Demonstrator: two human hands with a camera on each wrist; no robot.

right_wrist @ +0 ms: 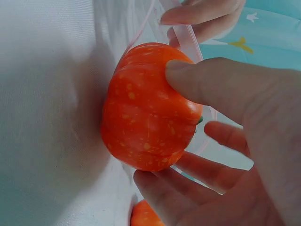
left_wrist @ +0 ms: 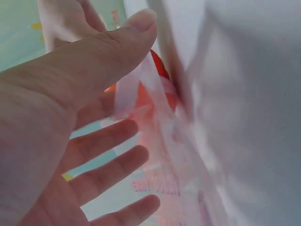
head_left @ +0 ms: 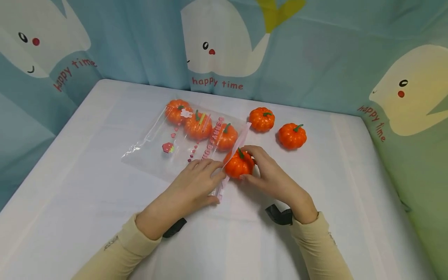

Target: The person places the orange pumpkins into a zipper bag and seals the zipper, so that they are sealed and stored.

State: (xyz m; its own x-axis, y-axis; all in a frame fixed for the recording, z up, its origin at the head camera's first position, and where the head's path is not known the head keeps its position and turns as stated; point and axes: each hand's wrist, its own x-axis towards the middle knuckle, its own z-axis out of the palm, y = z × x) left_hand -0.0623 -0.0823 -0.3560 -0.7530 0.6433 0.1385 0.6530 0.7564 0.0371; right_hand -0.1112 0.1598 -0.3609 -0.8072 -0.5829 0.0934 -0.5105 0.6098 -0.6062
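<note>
A small orange toy pumpkin (head_left: 238, 165) with a green stem stands at the mouth of a clear zip bag (head_left: 150, 155), its left side behind the pink-edged opening. My right hand (head_left: 274, 177) grips this pumpkin, thumb on one side and fingers on the other, as the right wrist view shows (right_wrist: 150, 108). Three more pumpkins (head_left: 198, 126) lie inside the bag in a slanting row. At the near end of the bag's mouth is my left hand (head_left: 192, 186), its fingers spread and fairly straight against the plastic, the thumb apart from them (left_wrist: 94, 61).
Two loose pumpkins, one behind (head_left: 261, 119) and one farther right (head_left: 292, 136), sit on the white table (head_left: 350, 186) beyond my right hand. A blue-green curtain (head_left: 325, 58) with whale prints hangs along the table's back and sides.
</note>
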